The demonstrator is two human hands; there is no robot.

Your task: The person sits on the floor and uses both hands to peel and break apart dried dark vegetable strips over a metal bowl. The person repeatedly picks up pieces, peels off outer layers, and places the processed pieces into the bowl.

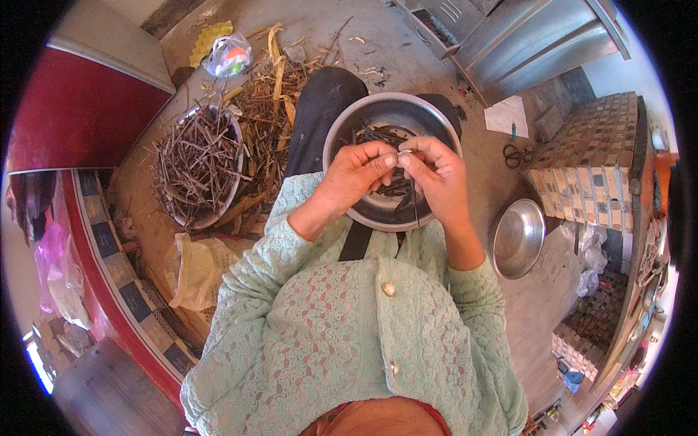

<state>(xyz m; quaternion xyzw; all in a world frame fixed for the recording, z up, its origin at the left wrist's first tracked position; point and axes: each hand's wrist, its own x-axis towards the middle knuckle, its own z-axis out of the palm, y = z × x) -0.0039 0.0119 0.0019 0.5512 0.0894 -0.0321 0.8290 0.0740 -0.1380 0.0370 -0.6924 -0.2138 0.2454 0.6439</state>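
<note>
A wide metal basin (336, 134) rests on my lap, with thin, dark, dried pod-like strips (379, 135) lying in it. Above its middle, my left hand (356, 171) and my right hand (441, 178) meet at the fingertips. Both are closed in a pinch, thumb against forefinger. Something small and pale shows between the fingertips, too small to name. A thin dark strip (416, 206) hangs down below my right fingers toward the near rim. My fingers cover part of the basin's contents.
On the left stands a basin heaped with dry brown sticks (200, 163), beside loose dry stalks (269, 120) and a pale sack (195, 272). An empty metal bowl (518, 238) lies right, near a brick structure (589, 163). A metal cabinet (534, 47) stands at the back right.
</note>
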